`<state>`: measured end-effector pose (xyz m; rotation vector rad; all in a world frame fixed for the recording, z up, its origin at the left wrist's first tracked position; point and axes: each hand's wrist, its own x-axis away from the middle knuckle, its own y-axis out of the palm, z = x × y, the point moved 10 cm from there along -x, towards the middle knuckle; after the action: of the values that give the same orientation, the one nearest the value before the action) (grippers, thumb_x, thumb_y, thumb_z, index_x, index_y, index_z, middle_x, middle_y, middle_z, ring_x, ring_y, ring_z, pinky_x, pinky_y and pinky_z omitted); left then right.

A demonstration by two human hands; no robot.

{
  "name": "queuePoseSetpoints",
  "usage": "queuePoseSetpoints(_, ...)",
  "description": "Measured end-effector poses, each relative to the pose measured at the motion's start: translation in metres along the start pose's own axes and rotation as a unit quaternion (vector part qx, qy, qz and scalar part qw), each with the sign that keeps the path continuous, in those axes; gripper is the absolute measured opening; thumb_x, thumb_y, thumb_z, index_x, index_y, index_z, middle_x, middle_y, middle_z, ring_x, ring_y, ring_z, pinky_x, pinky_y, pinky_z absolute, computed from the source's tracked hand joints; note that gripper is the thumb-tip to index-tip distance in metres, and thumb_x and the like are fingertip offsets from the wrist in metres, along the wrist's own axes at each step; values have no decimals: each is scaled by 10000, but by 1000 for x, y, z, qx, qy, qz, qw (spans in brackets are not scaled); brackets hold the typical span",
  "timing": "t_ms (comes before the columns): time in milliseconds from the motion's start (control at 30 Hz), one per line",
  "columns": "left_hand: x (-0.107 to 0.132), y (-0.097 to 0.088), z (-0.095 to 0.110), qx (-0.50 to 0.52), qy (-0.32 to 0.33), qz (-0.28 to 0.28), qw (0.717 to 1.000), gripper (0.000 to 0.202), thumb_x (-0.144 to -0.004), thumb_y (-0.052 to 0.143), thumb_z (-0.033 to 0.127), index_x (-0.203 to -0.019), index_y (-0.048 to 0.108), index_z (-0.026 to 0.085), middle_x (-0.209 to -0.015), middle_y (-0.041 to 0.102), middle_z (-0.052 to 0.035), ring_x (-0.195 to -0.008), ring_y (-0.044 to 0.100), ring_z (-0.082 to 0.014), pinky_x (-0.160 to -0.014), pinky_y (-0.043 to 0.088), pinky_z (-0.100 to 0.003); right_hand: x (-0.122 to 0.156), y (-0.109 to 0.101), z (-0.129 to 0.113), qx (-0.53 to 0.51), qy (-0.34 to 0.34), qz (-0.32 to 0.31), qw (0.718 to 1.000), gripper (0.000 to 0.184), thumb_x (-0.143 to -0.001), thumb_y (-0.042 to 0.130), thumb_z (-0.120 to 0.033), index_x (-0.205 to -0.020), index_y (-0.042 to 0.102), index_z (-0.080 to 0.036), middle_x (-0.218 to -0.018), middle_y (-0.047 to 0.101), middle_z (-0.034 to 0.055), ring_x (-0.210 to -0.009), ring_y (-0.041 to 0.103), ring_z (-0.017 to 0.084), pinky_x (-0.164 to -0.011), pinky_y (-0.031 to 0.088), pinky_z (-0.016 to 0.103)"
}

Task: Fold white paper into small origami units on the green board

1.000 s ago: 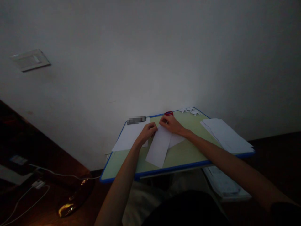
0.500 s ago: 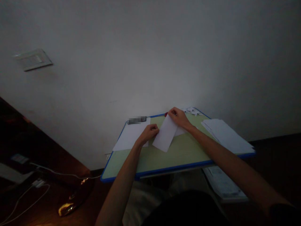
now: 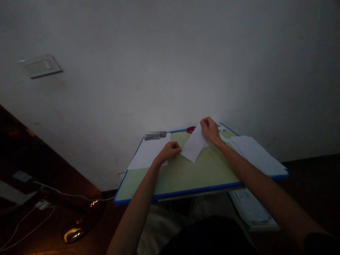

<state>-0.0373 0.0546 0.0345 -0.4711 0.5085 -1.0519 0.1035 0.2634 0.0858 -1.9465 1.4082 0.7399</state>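
Observation:
A white sheet of paper (image 3: 193, 144) is held at a slant above the green tabletop (image 3: 191, 179). My right hand (image 3: 211, 130) pinches its upper corner with fingers closed. At the lower left corner, my left hand (image 3: 170, 151) is closed too, its fingertips meeting the paper's edge. Behind the sheet lies another piece of white paper (image 3: 209, 143), partly covered by it and by my right hand. Red-handled scissors (image 3: 190, 129) rest at the table's back edge, their blades hidden or unclear.
Flat white paper (image 3: 148, 152) lies at the left, with a dark blurred-out object (image 3: 155, 135) at its top. A paper stack (image 3: 257, 152) covers the right side. Paper scraps (image 3: 222, 127) sit at the back, against the wall (image 3: 170, 63). More papers (image 3: 251, 207) are below the table.
Both hands have shifted right with the sheet, the right hand farther and slightly up. The red handles, mostly covered before, now show beside the paper.

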Motion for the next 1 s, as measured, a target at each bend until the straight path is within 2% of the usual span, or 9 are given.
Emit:
queuePoseSetpoints(267, -4, -1, 1, 3, 16, 7, 1000, 226, -769, 556, 348, -686, 661, 165, -645, 637, -10, -598, 541, -138, -598, 407, -264, 10, 15, -14, -21, -24, -48, 998, 194, -888, 543, -379, -872, 630, -206, -885, 700, 76, -840, 636, 239, -803, 477, 373)
queuePoseSetpoints(333, -6, -8, 1, -2, 27, 43, 999, 247, -784, 578, 377, -708, 675, 163, -658, 649, -17, -608, 553, -144, -609, 420, -270, 15, 23, -24, -29, -34, -76, 996, 193, -897, 550, -376, -869, 642, -208, -876, 706, 65, -816, 632, 224, -792, 482, 360)
queuePoseSetpoints(433, -4, -27, 4, -25, 49, 141, 989, 263, -770, 654, 420, -697, 662, 168, -658, 643, -18, -630, 553, -153, -631, 431, -279, 21, 31, -44, -48, -60, -110, 991, 190, -915, 557, -364, -866, 651, -207, -869, 709, 55, -789, 624, 205, -784, 486, 341)
queuePoseSetpoints(500, -2, -35, 7, -19, 67, 180, 981, 275, -762, 689, 443, -731, 677, 170, -719, 673, -31, -676, 570, -161, -660, 446, -283, 26, 33, -55, -61, -72, -120, 988, 183, -921, 565, -352, -868, 658, -204, -866, 706, 53, -788, 623, 199, -781, 487, 332)
queuePoseSetpoints(600, -4, -32, 8, 32, 70, 154, 985, 317, -791, 683, 478, -845, 729, 170, -850, 727, -61, -744, 613, -175, -675, 467, -283, 32, 39, -65, -77, -72, -136, 985, 169, -917, 591, -345, -865, 666, -203, -855, 712, 48, -772, 626, 192, -763, 491, 324)
queuePoseSetpoints(667, -5, -25, 6, 57, 60, 118, 990, 352, -804, 679, 498, -899, 749, 166, -858, 735, -67, -720, 616, -174, -639, 464, -279, 37, 43, -69, -85, -72, -151, 982, 165, -912, 609, -345, -861, 674, -203, -839, 720, 44, -754, 632, 190, -751, 494, 323)
queuePoseSetpoints(733, -5, -22, 7, 48, 60, 110, 991, 364, -795, 697, 501, -914, 762, 164, -851, 739, -65, -687, 597, -165, -626, 455, -278, 39, 45, -73, -85, -77, -161, 980, 164, -910, 619, -345, -861, 683, -203, -826, 724, 41, -745, 638, 190, -746, 497, 323)
queuePoseSetpoints(867, -2, -24, 8, 0, 61, 133, 989, 375, -783, 708, 515, -870, 775, 157, -851, 740, -69, -688, 564, -162, -638, 430, -280, 35, 36, -78, -80, -89, -136, 984, 166, -920, 610, -339, -869, 686, -201, -845, 726, 42, -766, 643, 189, -761, 502, 320)
queuePoseSetpoints(1000, -2, -17, 6, 46, 38, 98, 993, 413, -789, 696, 545, -862, 767, 145, -830, 733, -65, -718, 594, -177, -633, 428, -271, 30, 28, -77, -87, -79, -114, 987, 172, -924, 598, -349, -867, 679, -208, -856, 727, 45, -788, 653, 196, -771, 511, 325)
